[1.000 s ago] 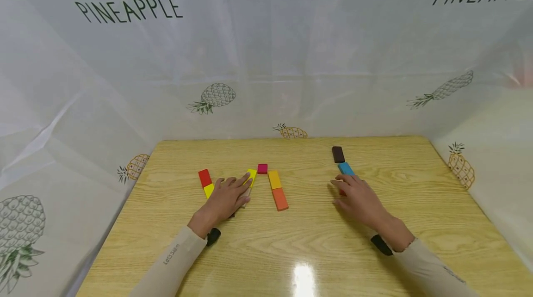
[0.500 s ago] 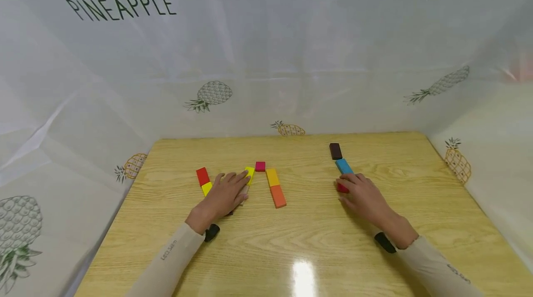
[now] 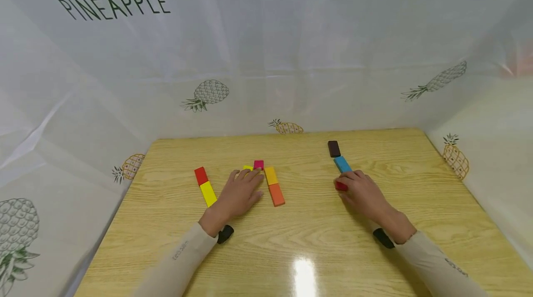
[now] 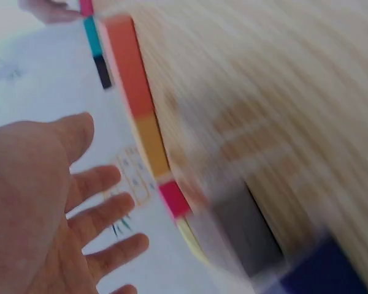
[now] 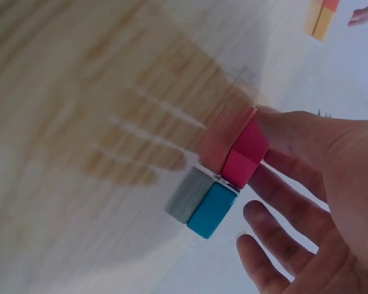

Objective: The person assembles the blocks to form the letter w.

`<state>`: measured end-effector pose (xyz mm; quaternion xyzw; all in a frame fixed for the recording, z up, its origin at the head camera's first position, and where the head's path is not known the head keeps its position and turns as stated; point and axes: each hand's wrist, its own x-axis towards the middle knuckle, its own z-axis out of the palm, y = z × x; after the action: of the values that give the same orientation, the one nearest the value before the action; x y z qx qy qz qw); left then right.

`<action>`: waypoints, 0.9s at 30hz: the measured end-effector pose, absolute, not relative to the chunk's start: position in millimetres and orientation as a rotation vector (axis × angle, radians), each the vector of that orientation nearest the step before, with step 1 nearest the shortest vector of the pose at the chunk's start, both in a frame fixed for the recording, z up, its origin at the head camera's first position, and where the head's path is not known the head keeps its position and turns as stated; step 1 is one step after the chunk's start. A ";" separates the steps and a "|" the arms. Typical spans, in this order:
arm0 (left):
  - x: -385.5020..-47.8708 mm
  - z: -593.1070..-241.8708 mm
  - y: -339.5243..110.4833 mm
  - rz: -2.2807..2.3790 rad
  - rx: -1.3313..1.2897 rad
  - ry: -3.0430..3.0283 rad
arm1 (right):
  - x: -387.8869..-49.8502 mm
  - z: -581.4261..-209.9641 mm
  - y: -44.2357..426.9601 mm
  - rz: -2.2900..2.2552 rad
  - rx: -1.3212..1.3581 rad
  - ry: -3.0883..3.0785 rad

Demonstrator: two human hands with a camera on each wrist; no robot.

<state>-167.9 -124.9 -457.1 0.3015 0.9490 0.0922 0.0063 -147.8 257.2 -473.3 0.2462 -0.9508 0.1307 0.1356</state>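
Note:
My right hand (image 3: 366, 197) pinches a crimson block (image 5: 248, 147) between thumb and finger, down at the wooden table (image 3: 333, 246). The near end of a blue block (image 3: 343, 164) sits against it, with a dark brown block (image 3: 334, 149) beyond in the same line. My left hand (image 3: 240, 194) hovers with fingers loosely spread and holds nothing. It partly hides a yellow block (image 3: 247, 168). In the left wrist view, a blurred dark block (image 4: 248, 233) and a navy block (image 4: 328, 269) lie under that hand.
Right of my left hand, a yellow-orange block (image 3: 271, 176) and an orange block (image 3: 276, 194) lie end to end. A small magenta block (image 3: 258, 164) is behind them. At left, a red block (image 3: 201, 176) meets another yellow block (image 3: 208, 194). A white printed sheet (image 3: 266, 56) hangs behind the table.
My left hand has shifted right, uncovering more of the left yellow block and covering more of the middle one. My right hand stays about the crimson block, now more visible between the fingers.

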 end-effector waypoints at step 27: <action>-156.7 -472.3 -77.8 -0.042 0.826 3.088 | -134.9 -465.4 187.2 0.405 0.947 -2.617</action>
<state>-156.7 -77.8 -472.3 0.2584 0.9656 -0.0130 -0.0275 -134.9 187.2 -465.4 0.3323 -0.9179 0.1422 0.1640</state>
